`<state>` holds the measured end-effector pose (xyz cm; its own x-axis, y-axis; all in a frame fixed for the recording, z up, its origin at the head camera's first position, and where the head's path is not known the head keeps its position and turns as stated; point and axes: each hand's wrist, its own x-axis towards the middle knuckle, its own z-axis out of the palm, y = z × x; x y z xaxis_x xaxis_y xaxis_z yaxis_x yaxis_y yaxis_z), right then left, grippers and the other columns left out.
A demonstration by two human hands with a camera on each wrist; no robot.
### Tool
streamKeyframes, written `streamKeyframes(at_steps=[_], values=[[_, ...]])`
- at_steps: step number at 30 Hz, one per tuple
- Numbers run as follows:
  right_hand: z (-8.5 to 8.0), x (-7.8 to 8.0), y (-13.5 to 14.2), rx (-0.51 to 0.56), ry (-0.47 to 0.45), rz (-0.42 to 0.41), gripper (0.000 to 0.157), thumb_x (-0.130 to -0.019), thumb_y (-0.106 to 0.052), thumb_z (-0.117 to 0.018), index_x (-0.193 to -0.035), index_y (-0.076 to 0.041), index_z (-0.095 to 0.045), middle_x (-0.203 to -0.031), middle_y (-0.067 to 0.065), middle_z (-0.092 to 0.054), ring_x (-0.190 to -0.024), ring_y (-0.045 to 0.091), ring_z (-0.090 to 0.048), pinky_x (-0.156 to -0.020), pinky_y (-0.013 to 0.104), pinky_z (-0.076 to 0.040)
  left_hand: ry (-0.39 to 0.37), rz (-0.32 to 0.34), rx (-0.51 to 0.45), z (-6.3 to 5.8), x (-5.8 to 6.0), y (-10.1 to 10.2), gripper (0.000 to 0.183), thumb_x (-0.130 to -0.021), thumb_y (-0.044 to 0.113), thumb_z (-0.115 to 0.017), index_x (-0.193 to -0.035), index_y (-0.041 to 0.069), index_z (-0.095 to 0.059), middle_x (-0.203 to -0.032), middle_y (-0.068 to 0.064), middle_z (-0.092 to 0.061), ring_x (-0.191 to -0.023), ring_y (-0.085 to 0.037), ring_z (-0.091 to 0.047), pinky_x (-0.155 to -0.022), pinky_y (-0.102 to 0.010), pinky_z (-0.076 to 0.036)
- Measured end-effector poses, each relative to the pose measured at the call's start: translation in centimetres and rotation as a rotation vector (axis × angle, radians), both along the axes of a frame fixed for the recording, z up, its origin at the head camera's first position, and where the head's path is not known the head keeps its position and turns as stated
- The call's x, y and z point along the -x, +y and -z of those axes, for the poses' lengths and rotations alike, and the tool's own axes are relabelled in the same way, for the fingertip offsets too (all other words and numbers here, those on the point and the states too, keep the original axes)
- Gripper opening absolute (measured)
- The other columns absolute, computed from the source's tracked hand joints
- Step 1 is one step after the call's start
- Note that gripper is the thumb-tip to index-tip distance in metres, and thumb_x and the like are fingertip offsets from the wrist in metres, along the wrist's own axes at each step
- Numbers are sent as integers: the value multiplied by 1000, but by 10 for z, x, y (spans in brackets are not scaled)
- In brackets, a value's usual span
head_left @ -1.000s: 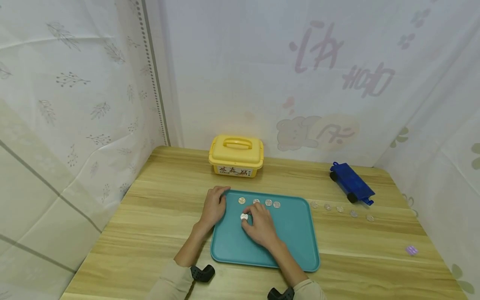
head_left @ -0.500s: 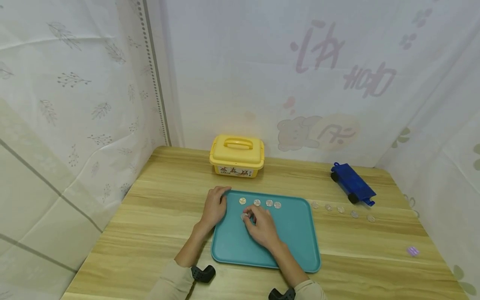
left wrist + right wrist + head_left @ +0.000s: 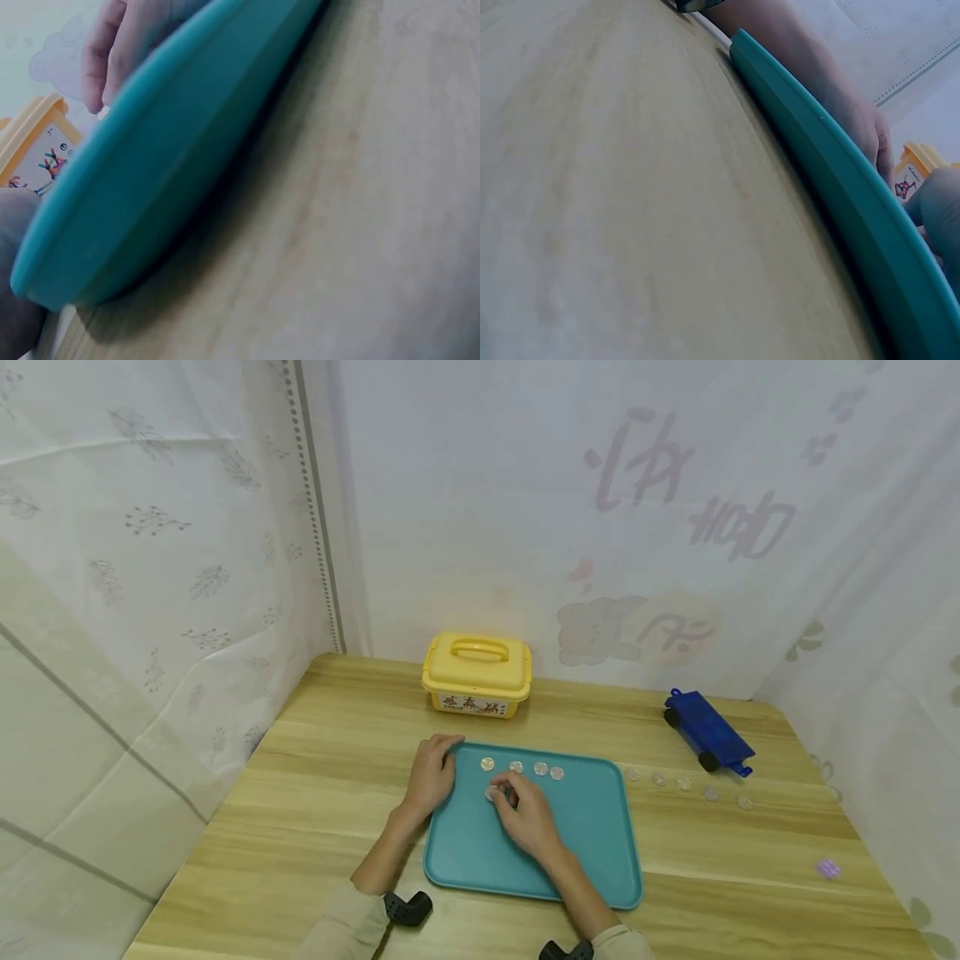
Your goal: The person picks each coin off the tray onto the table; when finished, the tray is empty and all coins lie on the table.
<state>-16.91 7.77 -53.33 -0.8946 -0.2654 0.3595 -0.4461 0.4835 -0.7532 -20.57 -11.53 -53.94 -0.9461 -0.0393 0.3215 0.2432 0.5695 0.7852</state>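
In the head view my right hand (image 3: 529,817) pinches a small silver coin (image 3: 491,792) between thumb and fingers, over the left half of a teal tray (image 3: 570,868). Just beyond it, several coins lie in a row along the tray's far side, with a golden one (image 3: 487,764) at the left end. My left hand (image 3: 431,777) holds the tray's far left corner, fingers bent over the rim. From the left wrist, the tray wall (image 3: 142,195) hides most of the right hand (image 3: 124,52). The right wrist view has the left hand (image 3: 862,135) behind the rim.
A yellow lidded box (image 3: 477,672) with a handle stands behind the tray. Right of the tray, several more coins (image 3: 684,784) form a line on the wooden table (image 3: 300,827). A blue wheeled toy cart (image 3: 708,731) and a small purple block (image 3: 828,869) lie farther right.
The fingers of my right hand have shifted over the coin and turned it, so less of its face shows. My left hand stays on the tray corner. The view has drifted slightly.
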Motion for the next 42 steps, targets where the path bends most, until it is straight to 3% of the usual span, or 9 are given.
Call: streamKeyframes(at_steps=[8,19,25,31,36,42], values=[[-14,7,13,53,-29,87,9,-91,-8,-70,-100,-11,-70,-82,-2,-64,-67,4,-47,-60,21,-42,-27,-7,-12,-1,1,-2,33,-95,-5,-53,-124,0,-67,-120,-18,-66,-107,-34,-56,-92,-48,-50],[-21,17,71,104,27,219,12,-91,-5,-69,-103,-3,-69,-82,6,-66,-69,10,-50,-59,22,-40,-35,5,-17,-1,3,2,34,-96,-4,-52,-125,2,-67,-121,-17,-66,-107,-33,-55,-91,-47,-50],[-17,14,119,85,-38,387,14,-94,-10,-69,-107,-5,-69,-88,5,-63,-75,9,-49,-63,17,-40,-25,1,-4,1,2,1,33,-95,-5,-53,-125,1,-67,-120,-17,-66,-106,-32,-56,-91,-46,-50],[-12,3,168,171,-126,525,22,-98,-22,-65,-112,-6,-69,-88,-1,-58,-74,7,-47,-64,16,-39,-40,3,-9,2,2,2,34,-96,-4,-53,-125,2,-67,-120,-16,-66,-106,-31,-55,-91,-46,-50],[-1,-1,196,111,-72,603,18,-96,-14,-66,-109,-3,-71,-85,-3,-62,-70,1,-48,-63,12,-39,-37,8,-8,2,3,2,34,-96,-4,-52,-126,3,-67,-121,-15,-66,-106,-30,-55,-91,-46,-50],[10,-1,203,-27,8,556,11,-90,-3,-69,-100,-1,-73,-79,7,-65,-63,-1,-48,-57,12,-39,-36,7,-16,2,3,1,34,-96,-4,-53,-126,2,-67,-121,-16,-66,-106,-31,-55,-90,-46,-50]])
